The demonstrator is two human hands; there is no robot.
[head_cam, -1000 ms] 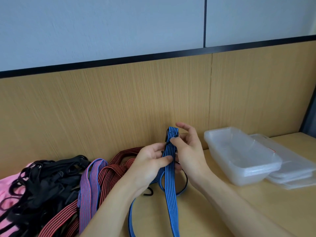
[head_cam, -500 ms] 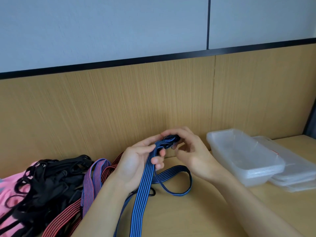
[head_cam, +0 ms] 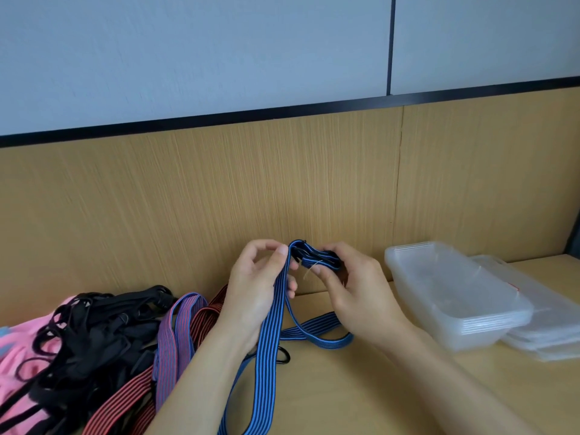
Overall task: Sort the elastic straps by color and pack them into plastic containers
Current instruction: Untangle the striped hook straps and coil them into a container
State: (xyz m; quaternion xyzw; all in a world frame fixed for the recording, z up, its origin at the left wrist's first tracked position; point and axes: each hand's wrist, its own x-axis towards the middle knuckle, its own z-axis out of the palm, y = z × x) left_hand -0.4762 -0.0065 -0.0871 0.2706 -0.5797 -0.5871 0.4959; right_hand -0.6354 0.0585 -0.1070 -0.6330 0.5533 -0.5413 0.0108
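Plainly, we see both hands raised just above the wooden table, close to the wood-panelled wall. Our left hand is loosely curled, its thumb and forefinger pinching the blue strap where it bends over at the top. Our right hand is closed around a folded bundle of that same strap; how many folds it holds we cannot tell, since the fingers cover most of them. A thin pale thread sticks out near the right thumb. From the left hand the strap hangs down and runs out of the bottom edge of the view, while a loop of it lies flat on the table under the right wrist. A small dark hook peeks from behind the strap, half hidden.

To the left lie a purple strap, red straps and a tangle of black straps on something pink that the frame edge cuts off; we cannot say what it is. To the right stands a stack of clear plastic containers, well apart from the hands, with clear lids just beside it, partly hidden behind the stack.
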